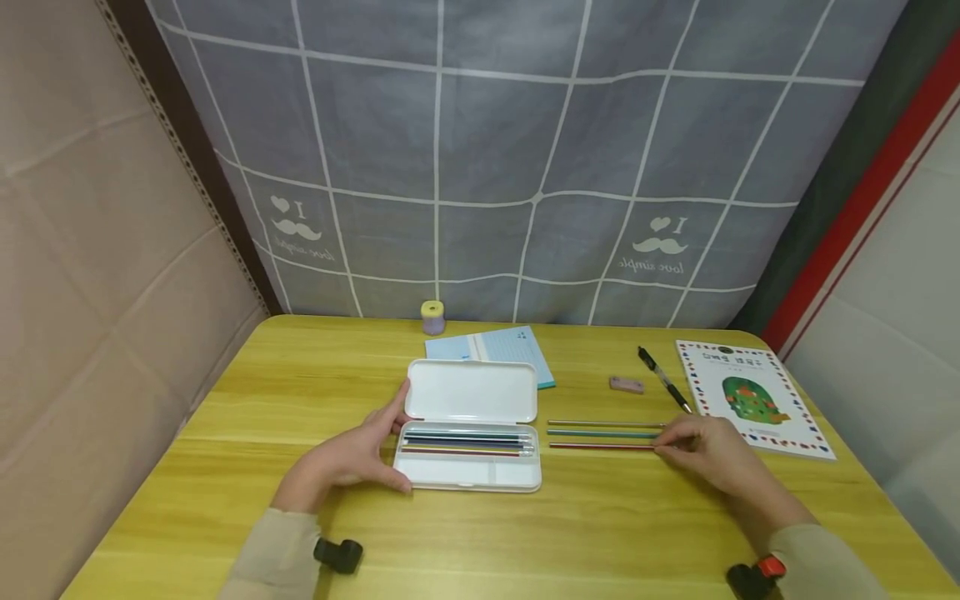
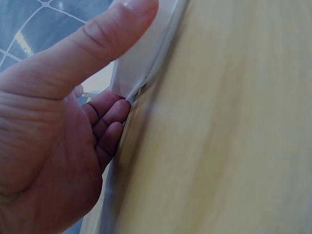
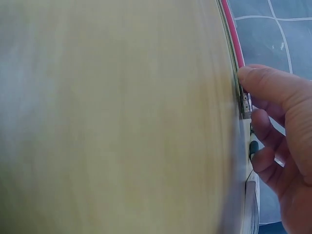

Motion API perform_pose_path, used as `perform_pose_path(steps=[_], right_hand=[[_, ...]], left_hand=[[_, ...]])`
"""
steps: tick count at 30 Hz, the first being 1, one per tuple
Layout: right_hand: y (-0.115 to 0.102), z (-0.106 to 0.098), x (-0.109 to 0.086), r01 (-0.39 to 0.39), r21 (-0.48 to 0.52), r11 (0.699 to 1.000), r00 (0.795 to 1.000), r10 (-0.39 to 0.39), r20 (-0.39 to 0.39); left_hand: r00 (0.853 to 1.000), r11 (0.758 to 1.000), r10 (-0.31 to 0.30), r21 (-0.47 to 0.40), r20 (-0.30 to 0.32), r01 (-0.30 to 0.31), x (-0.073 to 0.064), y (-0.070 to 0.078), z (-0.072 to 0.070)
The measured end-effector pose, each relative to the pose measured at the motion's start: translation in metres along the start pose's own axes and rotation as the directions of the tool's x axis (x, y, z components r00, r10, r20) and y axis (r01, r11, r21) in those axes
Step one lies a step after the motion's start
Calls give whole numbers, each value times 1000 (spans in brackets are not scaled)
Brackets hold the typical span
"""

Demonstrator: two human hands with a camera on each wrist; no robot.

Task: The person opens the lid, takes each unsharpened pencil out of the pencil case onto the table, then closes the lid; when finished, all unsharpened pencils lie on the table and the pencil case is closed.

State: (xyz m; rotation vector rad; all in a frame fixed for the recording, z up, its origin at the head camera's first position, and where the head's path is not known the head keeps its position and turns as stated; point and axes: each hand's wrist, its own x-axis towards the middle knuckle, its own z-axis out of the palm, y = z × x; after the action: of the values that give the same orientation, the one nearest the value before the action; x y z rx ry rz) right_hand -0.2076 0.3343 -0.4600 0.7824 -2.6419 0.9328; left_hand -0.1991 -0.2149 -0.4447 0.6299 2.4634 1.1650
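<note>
A white pencil case (image 1: 468, 476) lies with its lid up on the table, several pencils (image 1: 465, 444) side by side inside it. My left hand (image 1: 351, 451) holds the case's left end, thumb at the front corner and fingers by the hinge; the left wrist view shows those fingers against the white case wall (image 2: 158, 44). To the right of the case, three pencils lie roughly parallel. With thumb and index finger, my right hand (image 1: 712, 452) pinches the nearest, a red pencil (image 1: 600, 446), by its metal-ferruled end. Behind it are a teal pencil (image 1: 600, 433) and a gold pencil (image 1: 600, 422).
Partly under the raised lid rests a light blue notepad (image 1: 517, 346), with a yellow-and-lilac spool-shaped item (image 1: 432, 318) behind. Farther right lie a small pinkish block (image 1: 626, 384), a black pen (image 1: 663, 379) and a white booklet (image 1: 787, 417). A grey grid curtain (image 1: 480, 167) hangs behind the table.
</note>
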Motion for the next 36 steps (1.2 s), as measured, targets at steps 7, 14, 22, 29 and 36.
perform_pose_path(steps=[7,14,22,29,36], right_hand=[[0,2,3,11,-96,995,1000,-11,0],[-3,3,3,-2,-116,993,1000,3,7],[-6,1,4,-36,-151,988,998,42,37],[-18,2,8,11,-83,996,1000,-12,-8],[-42,11,22,-56,1,998,998,56,-7]], left_hand=[[1000,1000,6,7,0,-6,0,0,1],[1000,1000,13,4,4,-13,0,1,1],[1000,1000,9,9,4,-9,-1,0,1],[1000,999,21,34,-5,-21,0,-2,1],[1000,1000,6,31,-3,-6,0,-2,1]])
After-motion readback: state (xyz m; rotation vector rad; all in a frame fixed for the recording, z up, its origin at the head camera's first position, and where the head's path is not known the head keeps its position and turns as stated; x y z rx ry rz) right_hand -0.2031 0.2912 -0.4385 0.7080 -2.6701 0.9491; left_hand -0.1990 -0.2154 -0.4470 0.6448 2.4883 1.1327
